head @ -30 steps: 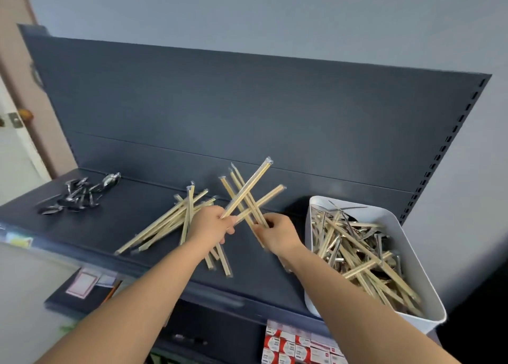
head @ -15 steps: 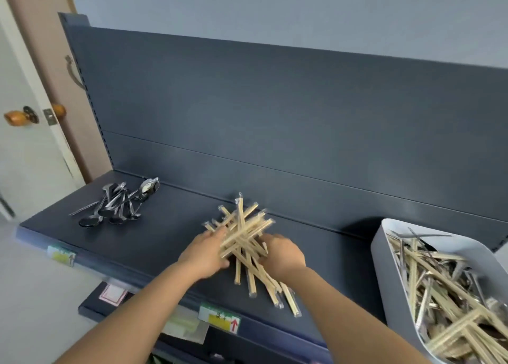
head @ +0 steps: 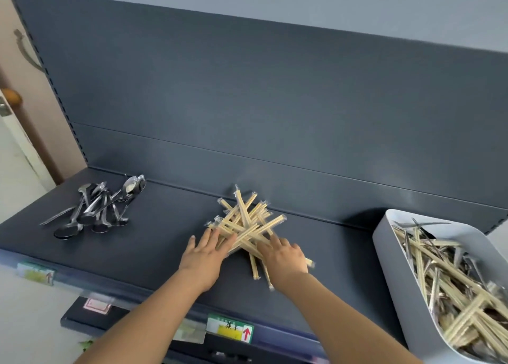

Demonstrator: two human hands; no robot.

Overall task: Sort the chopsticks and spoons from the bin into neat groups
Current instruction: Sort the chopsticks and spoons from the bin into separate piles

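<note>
A loose, crisscrossed pile of wrapped wooden chopsticks (head: 247, 223) lies in the middle of the dark shelf (head: 154, 242). My left hand (head: 204, 253) lies flat with straight fingers against the pile's left edge. My right hand (head: 284, 253) rests on the pile's near right side, fingers extended over the sticks. A heap of metal spoons (head: 96, 209) sits at the shelf's left end. The white bin (head: 384, 242) at the right holds several more chopsticks and spoons mixed together.
The shelf's dark back panel (head: 275, 102) rises right behind the piles. Price labels (head: 231, 329) hang along the front edge. A door with a round knob (head: 11, 97) stands at the far left.
The chopsticks I held up in both hands now lie in the pile on the shelf. My hands have flattened out onto the pile's sides. The view has swung left.
</note>
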